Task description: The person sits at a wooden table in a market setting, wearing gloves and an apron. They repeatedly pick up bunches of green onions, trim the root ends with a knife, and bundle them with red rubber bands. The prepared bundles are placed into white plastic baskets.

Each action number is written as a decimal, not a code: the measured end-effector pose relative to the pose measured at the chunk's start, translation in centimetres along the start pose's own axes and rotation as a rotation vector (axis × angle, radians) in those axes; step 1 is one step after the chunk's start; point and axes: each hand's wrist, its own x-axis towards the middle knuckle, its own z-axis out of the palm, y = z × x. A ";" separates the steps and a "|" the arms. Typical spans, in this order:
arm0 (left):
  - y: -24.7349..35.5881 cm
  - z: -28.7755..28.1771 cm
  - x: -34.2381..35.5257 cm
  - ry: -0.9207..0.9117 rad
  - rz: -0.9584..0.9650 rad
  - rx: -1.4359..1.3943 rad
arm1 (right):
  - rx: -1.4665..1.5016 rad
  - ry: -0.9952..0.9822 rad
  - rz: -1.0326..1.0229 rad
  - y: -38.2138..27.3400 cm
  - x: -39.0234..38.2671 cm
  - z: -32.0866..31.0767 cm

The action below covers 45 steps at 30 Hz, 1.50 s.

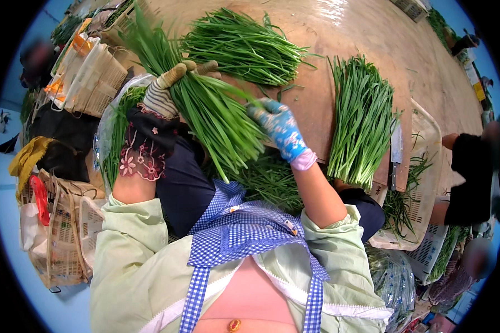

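Note:
My left hand [169,89], in a striped glove with yellowish fingertips, is wrapped round the middle of a bunch of garlic chives [216,111]. The bunch hangs tilted over my lap, one end up at the far left and the other down at the right. At its right side my right hand [278,125], in a blue flowered glove, has its fingers closed on some leaves; the fingertips are partly hidden. Two more piles of garlic chives lie on the brown board, one at the far side [244,47] and one on the right [361,119].
A black-handled knife [395,152] lies on the board [316,89] beside the right pile. Loose leaves sit in a white plastic basket [422,211] at the right and over my lap [269,180]. More chives fill a clear bag [119,127] at my left. Crates [91,77] and other people are around.

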 end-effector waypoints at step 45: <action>-1.9 -2.8 -2.5 0.350 0.140 -0.069 | -0.388 0.224 -0.248 1.5 -1.6 -1.8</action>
